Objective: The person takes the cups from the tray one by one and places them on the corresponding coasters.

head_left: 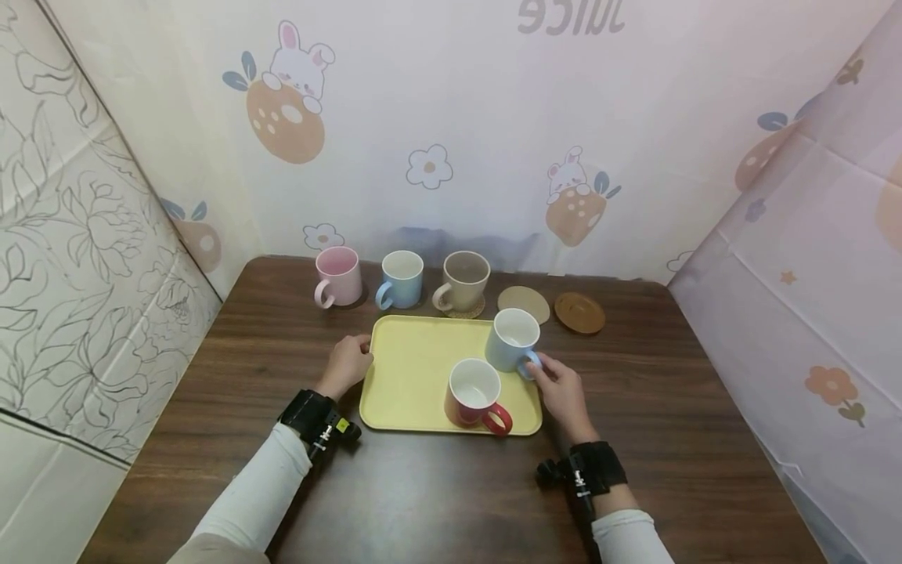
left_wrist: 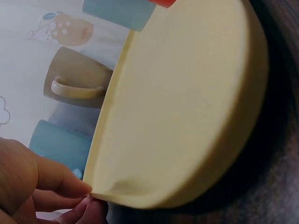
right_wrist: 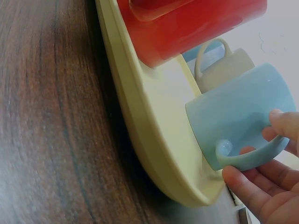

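Note:
A yellow tray (head_left: 416, 376) lies on the wooden table, bearing a light blue mug (head_left: 509, 348) at its back right and a red mug (head_left: 465, 399) with a white inside near its front edge. With thumb and fingers, my right hand (head_left: 561, 389) grips the light blue mug's handle (right_wrist: 257, 158). That mug appears to stand on or just over the tray; the exact contact is hard to tell. My left hand (head_left: 347, 364) pinches the tray's left rim between thumb and fingers, as the left wrist view shows.
Along the table's back stand a pink mug (head_left: 341, 278), another blue mug (head_left: 403, 280) and a beige mug (head_left: 463, 283) on a woven coaster (head_left: 470, 312). To their right lie a round beige coaster (head_left: 524, 301) and a brown coaster (head_left: 580, 313). A printed curtain (head_left: 423, 94) hangs behind the table.

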A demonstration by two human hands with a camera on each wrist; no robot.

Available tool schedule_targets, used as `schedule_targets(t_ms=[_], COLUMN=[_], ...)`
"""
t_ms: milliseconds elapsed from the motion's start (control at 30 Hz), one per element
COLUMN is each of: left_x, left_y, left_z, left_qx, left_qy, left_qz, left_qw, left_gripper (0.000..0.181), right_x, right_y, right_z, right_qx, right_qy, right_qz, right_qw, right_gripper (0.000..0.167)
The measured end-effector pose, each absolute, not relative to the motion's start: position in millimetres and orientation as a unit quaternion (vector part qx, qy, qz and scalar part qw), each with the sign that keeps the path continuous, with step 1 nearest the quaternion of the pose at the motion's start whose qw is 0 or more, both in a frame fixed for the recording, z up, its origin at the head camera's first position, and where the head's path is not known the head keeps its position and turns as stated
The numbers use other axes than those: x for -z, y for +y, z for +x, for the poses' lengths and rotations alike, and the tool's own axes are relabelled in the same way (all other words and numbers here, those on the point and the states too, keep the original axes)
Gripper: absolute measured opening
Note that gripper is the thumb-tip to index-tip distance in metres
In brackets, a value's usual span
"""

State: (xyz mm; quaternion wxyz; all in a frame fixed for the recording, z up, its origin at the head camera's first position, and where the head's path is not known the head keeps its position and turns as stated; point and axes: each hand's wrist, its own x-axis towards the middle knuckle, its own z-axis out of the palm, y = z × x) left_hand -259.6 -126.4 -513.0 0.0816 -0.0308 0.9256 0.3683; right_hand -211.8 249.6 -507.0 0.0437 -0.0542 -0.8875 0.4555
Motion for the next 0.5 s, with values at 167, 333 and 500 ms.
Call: schedule_targets(t_ms=[167, 333, 500], left_x=[516.0, 516.4, 518.4], left_y=[-126.3, -125.8, -126.1], left_z=[-257.9, -258.5, -260.1], left_qx=[-0.375, -0.384, -0.387], left_qy=[0.922, 0.918, 0.918], left_qz=[-0.038, -0.040, -0.036], left_qw=[0.088, 0.088, 0.082], left_gripper=[0.042, 0.042, 0.042], right_x=[506.9, 507.8, 507.3], right_y=[248.8, 247.3, 247.5], right_z=[-212.6, -211.0, -210.4], right_qx=[-0.466, -0.481, -0.505], right_qy=[-0.882, -0.874, -0.860], right_qz=[-0.069, -0.069, -0.057], right_qw=[0.023, 0.030, 0.044], right_gripper=[0.048, 0.045, 0.041])
